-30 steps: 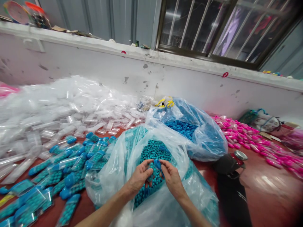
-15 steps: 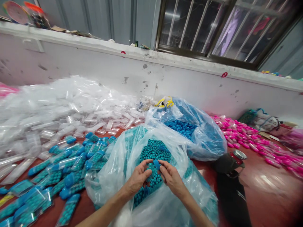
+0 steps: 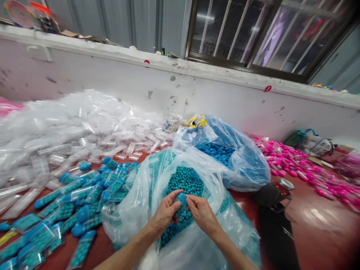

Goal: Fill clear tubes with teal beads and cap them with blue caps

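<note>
Above an open clear bag [image 3: 126, 210] of teal beads [image 3: 184, 178], both hands meet at a small clear plastic container [image 3: 180, 210] with a blue cap [image 3: 182, 196]. My left hand [image 3: 165, 210] is closed around the container, its thumb and forefinger near the cap; the fingers partly hide it. My right hand [image 3: 201, 212] is closed too, thumb and forefinger pinched against the right side of the cap. Blue-capped containers filled with teal beads [image 3: 81, 191] lie in a loose heap to the left.
Behind the beads stands a bag of blue caps [image 3: 216, 153]. Empty clear containers [image 3: 84, 127] are piled at the back left. Pink containers [image 3: 292, 161] spread at the right. A silver-lidded jar [image 3: 285, 185] and dark cloth [image 3: 277, 236] lie on the red table [image 3: 323, 232].
The blue cap has moved slightly left and now sits at the top of the container in my left hand. My right hand has followed it leftward, fingers closer together.
</note>
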The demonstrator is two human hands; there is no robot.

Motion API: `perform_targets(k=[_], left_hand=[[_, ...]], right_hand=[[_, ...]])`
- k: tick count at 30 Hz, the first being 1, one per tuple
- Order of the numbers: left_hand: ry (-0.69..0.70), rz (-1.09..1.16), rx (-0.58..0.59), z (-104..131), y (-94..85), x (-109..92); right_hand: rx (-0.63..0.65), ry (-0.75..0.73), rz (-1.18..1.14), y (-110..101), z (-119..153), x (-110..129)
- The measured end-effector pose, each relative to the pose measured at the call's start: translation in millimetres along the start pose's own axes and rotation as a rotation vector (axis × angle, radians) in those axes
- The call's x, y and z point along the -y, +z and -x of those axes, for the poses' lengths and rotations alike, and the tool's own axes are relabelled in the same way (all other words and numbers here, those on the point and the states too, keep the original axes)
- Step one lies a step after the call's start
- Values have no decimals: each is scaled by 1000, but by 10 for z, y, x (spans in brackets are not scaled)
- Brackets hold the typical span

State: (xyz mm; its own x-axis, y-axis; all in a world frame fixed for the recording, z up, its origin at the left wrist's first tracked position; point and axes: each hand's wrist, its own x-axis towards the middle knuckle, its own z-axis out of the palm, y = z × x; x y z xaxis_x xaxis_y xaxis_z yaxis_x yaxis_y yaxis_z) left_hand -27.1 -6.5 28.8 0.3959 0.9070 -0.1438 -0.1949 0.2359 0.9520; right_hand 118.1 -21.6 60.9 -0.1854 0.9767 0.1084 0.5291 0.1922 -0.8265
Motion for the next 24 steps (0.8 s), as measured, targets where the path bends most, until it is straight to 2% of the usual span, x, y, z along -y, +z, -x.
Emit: perform_targets(k=[7,12,15,17,20,22,24], left_hand=[[-30,-16,-14,6,-20,1],[59,-65,-108,-16,0,94],[53,-84,-162,-18,-11,79],[14,-79,-114,-8,-29,24],[-45,-64,3,31,-37,-88],[-64,-77,18,66,-23,-157],[-58,-122,-13,95,-5,-207]], right_hand=[[18,-46,17,31,4,-6],[88,-193,112,15,28,50],[118,-205,88,-25,35,18],[156,-145,-6,-85,14,-30],[187,48,-256,-174,-53,-72],[127,160,-421,-188,-90,-47],[15,205,-502,-157,-111,12]])
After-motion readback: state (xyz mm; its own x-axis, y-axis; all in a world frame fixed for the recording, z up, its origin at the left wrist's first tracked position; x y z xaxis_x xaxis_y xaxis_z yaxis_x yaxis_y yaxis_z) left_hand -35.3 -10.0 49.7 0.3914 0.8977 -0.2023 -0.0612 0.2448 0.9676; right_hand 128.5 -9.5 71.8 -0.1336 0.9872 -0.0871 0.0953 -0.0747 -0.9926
